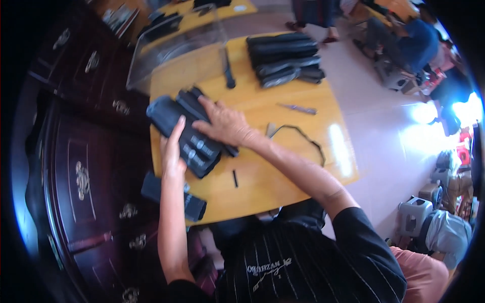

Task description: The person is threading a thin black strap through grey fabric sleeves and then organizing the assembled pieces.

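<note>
On the left part of the yellow table lies a small pile of dark folded fabric pieces (pixel 189 136) with pale printing; their exact kind is unclear. My left hand (pixel 173 149) holds the pile by its left side, thumb on top, the other fingers partly hidden at its edge. Across the upper right of the pile rests my right hand (pixel 222 122), its fingers spread on the fabric. Another dark folded piece (pixel 194 207) lies by the table's near left corner, below my left wrist. A short black strip (pixel 235 178) lies just right of the pile.
The yellow table (pixel 283 177) carries a stack of dark bundles (pixel 285 58) at the far right, thread snips or a similar small tool (pixel 299 108), a black cord (pixel 305 136) and a clear plastic box (pixel 177 48). Dark cabinets (pixel 96 177) line the left. People sit at the right.
</note>
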### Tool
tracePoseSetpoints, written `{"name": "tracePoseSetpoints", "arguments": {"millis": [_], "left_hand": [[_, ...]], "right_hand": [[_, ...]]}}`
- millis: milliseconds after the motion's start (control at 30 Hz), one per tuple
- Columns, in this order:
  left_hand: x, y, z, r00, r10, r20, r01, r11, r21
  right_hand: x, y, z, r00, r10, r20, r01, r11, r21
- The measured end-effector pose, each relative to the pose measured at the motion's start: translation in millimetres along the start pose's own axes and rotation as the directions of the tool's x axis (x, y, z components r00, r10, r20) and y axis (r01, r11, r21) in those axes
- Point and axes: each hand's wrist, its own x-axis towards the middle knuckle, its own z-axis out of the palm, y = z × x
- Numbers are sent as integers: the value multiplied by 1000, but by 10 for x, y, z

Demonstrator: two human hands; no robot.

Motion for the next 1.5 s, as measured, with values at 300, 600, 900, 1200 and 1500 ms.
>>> {"name": "tracePoseSetpoints", "arguments": {"millis": [300,600,900,1200,1500], "left_hand": [[58,-64,-145,999,35,-35,-33,999,32],[-107,112,-134,998,-42,-37,35,982,-183],[-300,460,-1098,997,-80,16,81,945,-316],[211,84,-366,949,315,15,-289,847,446],[300,-267,-324,954,256,-155,-123,809,575]], "right_hand": [[8,-95,-161,987,62,145,-79,990,118],[89,475,-116,967,-193,165,-51,491,870],[-404,306,-1011,961,-25,277,-252,340,906],[112,77,-268,997,-16,-76,30,982,187],[85,-228,221,987,152,53,-154,988,16]]}}
